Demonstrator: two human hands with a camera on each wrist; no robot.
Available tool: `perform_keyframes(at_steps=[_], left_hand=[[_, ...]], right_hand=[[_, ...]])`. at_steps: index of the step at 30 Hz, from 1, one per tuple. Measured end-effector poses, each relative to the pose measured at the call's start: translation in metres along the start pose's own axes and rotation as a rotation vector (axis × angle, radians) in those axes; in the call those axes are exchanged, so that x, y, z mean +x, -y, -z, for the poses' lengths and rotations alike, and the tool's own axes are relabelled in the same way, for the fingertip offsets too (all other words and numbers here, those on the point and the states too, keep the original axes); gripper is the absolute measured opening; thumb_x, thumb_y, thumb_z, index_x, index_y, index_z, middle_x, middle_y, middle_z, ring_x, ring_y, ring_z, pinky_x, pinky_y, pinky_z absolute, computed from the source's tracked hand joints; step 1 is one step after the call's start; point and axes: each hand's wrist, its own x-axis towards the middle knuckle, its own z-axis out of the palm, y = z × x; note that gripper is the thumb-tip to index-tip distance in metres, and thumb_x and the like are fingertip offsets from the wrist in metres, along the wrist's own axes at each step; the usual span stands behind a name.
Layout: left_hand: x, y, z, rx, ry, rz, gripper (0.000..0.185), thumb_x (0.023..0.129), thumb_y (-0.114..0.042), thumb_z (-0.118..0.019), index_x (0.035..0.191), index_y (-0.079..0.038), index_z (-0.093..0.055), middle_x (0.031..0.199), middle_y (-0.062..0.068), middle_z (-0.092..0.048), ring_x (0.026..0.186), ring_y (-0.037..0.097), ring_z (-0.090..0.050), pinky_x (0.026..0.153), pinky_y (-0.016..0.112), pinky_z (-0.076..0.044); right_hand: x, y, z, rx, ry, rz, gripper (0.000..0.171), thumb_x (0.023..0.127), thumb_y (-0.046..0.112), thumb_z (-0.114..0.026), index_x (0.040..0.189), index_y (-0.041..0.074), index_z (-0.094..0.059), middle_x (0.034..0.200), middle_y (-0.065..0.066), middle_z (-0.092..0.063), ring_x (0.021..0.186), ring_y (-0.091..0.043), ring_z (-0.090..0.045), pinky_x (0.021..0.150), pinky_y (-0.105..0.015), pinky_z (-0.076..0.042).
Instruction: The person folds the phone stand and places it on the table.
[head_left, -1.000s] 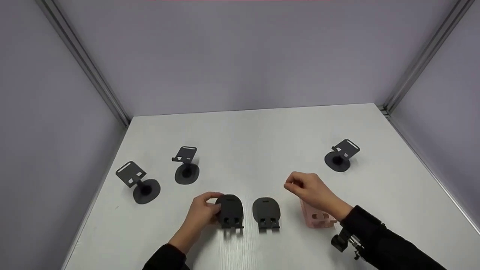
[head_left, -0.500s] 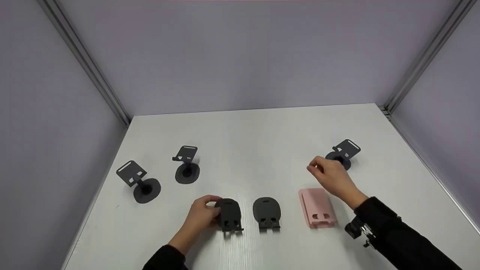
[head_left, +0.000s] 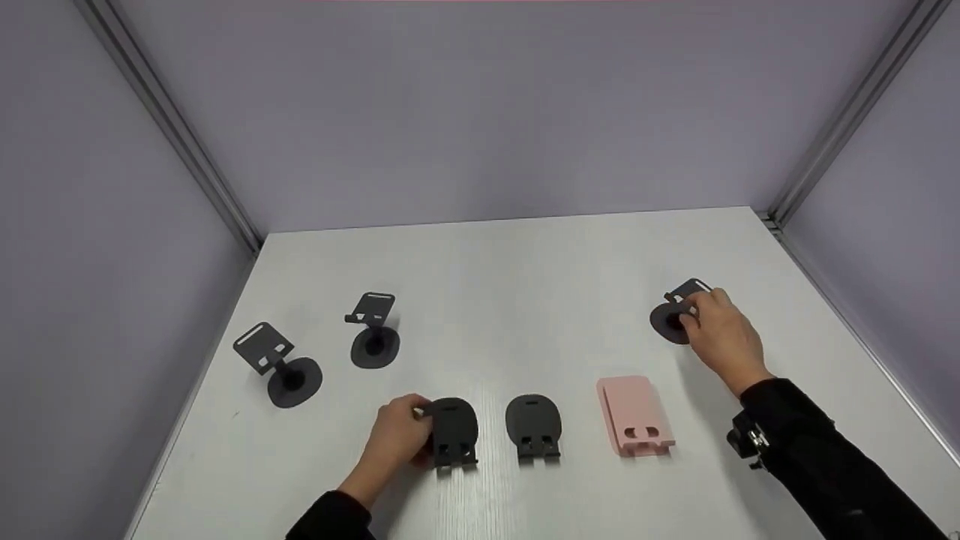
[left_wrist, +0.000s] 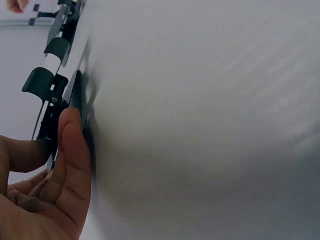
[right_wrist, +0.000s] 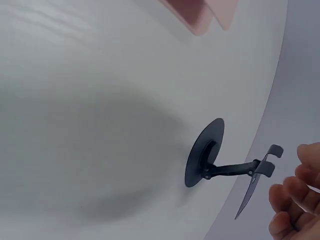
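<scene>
two hands [head_left: 394,439] [head_left: 720,334], left fingers [left_wrist: 75,150] clamped on folded black stand [head_left: 454,431], right wrist view shows right fingers [right_wrist: 292,192] apart beside upright stand [right_wrist: 220,167]

Two bare hands in dark long sleeves
The left hand [head_left: 396,439] and right hand [head_left: 721,331] wear no gloves or rings; each forearm is covered to the wrist by a black, slightly creased sleeve [head_left: 817,457], and a small black camera mount [head_left: 744,441] with metal screws is strapped under the right wrist, just at the cuff
</scene>
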Motion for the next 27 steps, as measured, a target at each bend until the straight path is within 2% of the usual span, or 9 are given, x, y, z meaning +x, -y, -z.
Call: perform_keyframes(at_steps=[2,7,13,15,21,27], left_hand=[[0.000,0.000,0.000,0.055,-0.035,-0.016,0.020,0.090,-0.006,-0.068,0.107,0.003,-0.073,0.086,0.011,-0.071,0.068,0.018,-0.067,0.062,0.034,-0.058],[-0.002,0.001,0.000,0.067,-0.069,-0.016,0.014,0.090,-0.004,-0.067,0.101,0.002,-0.073,0.082,0.009,-0.067,0.059,0.015,-0.063,0.053,0.030,-0.054],[-0.004,0.003,0.002,0.126,-0.107,-0.023,0.006,0.092,-0.007,-0.069,0.093,-0.003,-0.073,0.086,0.007,-0.067,0.071,0.018,-0.064,0.063,0.036,-0.055],[-0.004,0.004,0.003,0.134,-0.117,-0.022,0.004,0.092,-0.007,-0.069,0.091,-0.004,-0.072,0.085,0.006,-0.067,0.072,0.019,-0.063,0.063,0.036,-0.055],[-0.003,0.002,0.004,0.135,-0.154,-0.016,0.005,0.093,-0.007,-0.067,0.093,-0.004,-0.071,0.079,0.004,-0.064,0.063,0.016,-0.059,0.058,0.034,-0.051],[-0.004,-0.005,0.006,0.089,-0.168,-0.049,0.009,0.096,-0.008,-0.064,0.100,-0.003,-0.070,0.074,0.002,-0.062,0.048,0.011,-0.055,0.049,0.030,-0.046]], right_hand=[[-0.001,-0.006,-0.003,-0.013,0.003,0.000,0.025,0.097,0.009,-0.067,0.116,-0.007,-0.062,0.106,-0.026,-0.056,0.092,-0.050,-0.064,0.072,-0.061,-0.051],[-0.002,-0.014,-0.008,-0.044,0.010,0.022,0.026,0.095,0.007,-0.068,0.115,-0.009,-0.062,0.106,-0.030,-0.056,0.091,-0.052,-0.063,0.072,-0.062,-0.051],[-0.004,-0.018,-0.013,-0.077,-0.032,0.095,0.019,0.092,0.004,-0.072,0.107,-0.006,-0.065,0.099,-0.027,-0.059,0.084,-0.051,-0.063,0.068,-0.061,-0.052],[-0.003,-0.018,-0.015,-0.097,-0.051,0.121,0.016,0.091,0.003,-0.073,0.102,-0.005,-0.065,0.095,-0.026,-0.060,0.080,-0.050,-0.063,0.066,-0.062,-0.051],[0.001,-0.016,-0.019,-0.155,-0.098,0.192,0.016,0.089,0.002,-0.076,0.093,-0.003,-0.062,0.085,-0.023,-0.061,0.069,-0.048,-0.062,0.059,-0.060,-0.051],[0.004,-0.015,-0.020,-0.166,-0.072,0.166,0.016,0.088,-0.002,-0.074,0.089,-0.006,-0.059,0.083,-0.025,-0.063,0.072,-0.048,-0.063,0.062,-0.060,-0.051]])
